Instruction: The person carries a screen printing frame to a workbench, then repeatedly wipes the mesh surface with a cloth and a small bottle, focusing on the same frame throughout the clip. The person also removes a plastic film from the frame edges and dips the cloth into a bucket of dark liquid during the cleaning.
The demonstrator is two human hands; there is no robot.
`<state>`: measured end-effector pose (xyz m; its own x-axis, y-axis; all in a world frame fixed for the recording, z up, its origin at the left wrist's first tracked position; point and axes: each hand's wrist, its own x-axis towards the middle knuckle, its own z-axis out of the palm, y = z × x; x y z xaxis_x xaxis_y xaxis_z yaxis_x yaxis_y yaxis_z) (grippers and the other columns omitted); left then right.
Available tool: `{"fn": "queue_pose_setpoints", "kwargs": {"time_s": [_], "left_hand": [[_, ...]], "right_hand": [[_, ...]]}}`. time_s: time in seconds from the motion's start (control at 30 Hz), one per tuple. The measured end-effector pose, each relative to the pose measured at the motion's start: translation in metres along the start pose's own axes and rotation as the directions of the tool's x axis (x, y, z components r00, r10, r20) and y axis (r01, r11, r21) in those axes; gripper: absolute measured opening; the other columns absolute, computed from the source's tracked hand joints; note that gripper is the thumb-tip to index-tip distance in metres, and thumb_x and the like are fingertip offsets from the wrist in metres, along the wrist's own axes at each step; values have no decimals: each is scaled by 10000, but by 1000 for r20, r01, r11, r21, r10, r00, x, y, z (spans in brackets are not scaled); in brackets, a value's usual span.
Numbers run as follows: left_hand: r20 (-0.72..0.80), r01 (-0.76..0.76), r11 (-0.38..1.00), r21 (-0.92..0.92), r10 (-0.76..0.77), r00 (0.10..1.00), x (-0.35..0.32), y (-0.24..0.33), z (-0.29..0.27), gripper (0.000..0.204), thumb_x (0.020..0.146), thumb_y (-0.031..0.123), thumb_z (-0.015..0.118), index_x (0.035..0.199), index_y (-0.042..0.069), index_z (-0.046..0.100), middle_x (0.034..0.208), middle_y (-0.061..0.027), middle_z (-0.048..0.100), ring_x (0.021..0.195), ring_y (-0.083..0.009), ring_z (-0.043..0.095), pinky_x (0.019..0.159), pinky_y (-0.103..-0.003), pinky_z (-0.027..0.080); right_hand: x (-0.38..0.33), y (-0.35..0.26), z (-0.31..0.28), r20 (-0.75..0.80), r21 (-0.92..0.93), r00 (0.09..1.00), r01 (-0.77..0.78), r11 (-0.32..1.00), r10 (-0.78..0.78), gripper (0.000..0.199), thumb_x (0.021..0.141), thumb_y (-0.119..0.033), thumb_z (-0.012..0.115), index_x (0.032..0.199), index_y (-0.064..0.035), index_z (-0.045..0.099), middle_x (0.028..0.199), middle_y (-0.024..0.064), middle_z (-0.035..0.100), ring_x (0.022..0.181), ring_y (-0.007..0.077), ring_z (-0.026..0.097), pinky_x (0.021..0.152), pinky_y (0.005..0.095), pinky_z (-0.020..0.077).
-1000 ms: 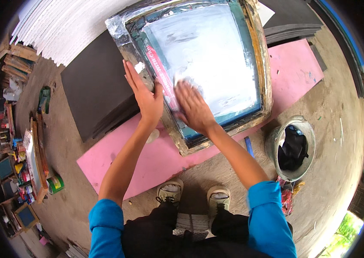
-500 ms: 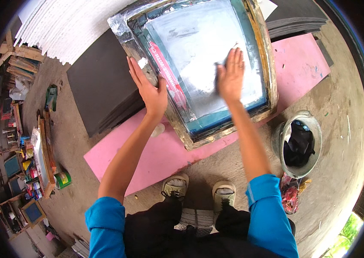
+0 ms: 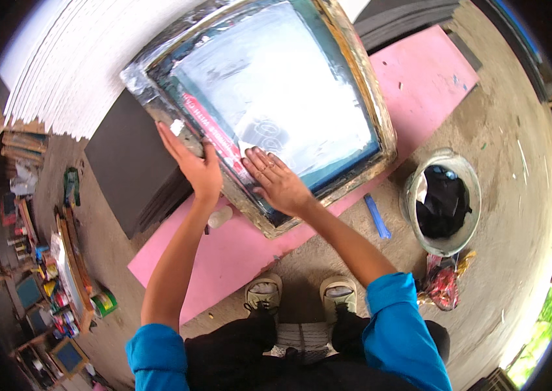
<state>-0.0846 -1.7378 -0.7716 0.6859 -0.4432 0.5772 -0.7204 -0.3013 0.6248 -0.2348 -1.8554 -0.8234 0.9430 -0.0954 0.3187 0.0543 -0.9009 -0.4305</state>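
Observation:
A large printing screen frame (image 3: 367, 104) with a grey-white mesh (image 3: 276, 91) lies on a pink board (image 3: 237, 254) on the ground. My left hand (image 3: 194, 163) rests flat on the frame's near-left edge, fingers straight and together. My right hand (image 3: 276, 182) lies palm down on the mesh just inside the near edge, fingers spread. Neither hand holds anything. A red strip (image 3: 214, 130) runs along the mesh's left side between the two hands.
A stack of dark sheets (image 3: 126, 169) lies left of the frame, with white sheets (image 3: 74, 72) behind. A metal bucket (image 3: 442, 202) with black cloth stands at the right, a blue tool (image 3: 377, 216) beside it. Paint pots and small frames (image 3: 54, 280) crowd the left. My shoes (image 3: 302, 293) stand below.
My right hand has swept across the mesh, out to the right and back to the near edge. My left hand has stayed on the frame's left edge.

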Motion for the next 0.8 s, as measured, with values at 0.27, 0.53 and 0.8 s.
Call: {"fn": "queue_pose_setpoints", "kwargs": {"time_s": [0.27,0.53,0.8], "left_hand": [[23,-86,975,205,83,996,1,3,3,720,790,43,464,1412,-78,122,1474,-279,73,1364,-435,102,1095,-501,109],[125,-224,881,417,188,974,1,-1,1,678,809,81,407,1417,-65,145,1501,-227,68,1376,-442,34,1074,-590,26],[98,-213,930,299,192,976,1,-1,2,675,813,70,413,1421,-56,148,1502,-213,92,1377,-420,84,1093,-547,62]], "right_hand": [[4,37,25,-416,-4,844,-374,927,339,600,945,-297,389,1391,63,212,1447,239,240,1363,324,216,1120,419,182],[5,40,19,-455,-67,810,-445,893,370,546,938,-199,395,1368,100,240,1438,240,265,1357,341,225,1117,436,182],[-20,43,7,-75,-539,942,-315,781,328,592,949,-212,377,1420,37,119,1491,205,140,1380,315,173,1139,409,140]]}}
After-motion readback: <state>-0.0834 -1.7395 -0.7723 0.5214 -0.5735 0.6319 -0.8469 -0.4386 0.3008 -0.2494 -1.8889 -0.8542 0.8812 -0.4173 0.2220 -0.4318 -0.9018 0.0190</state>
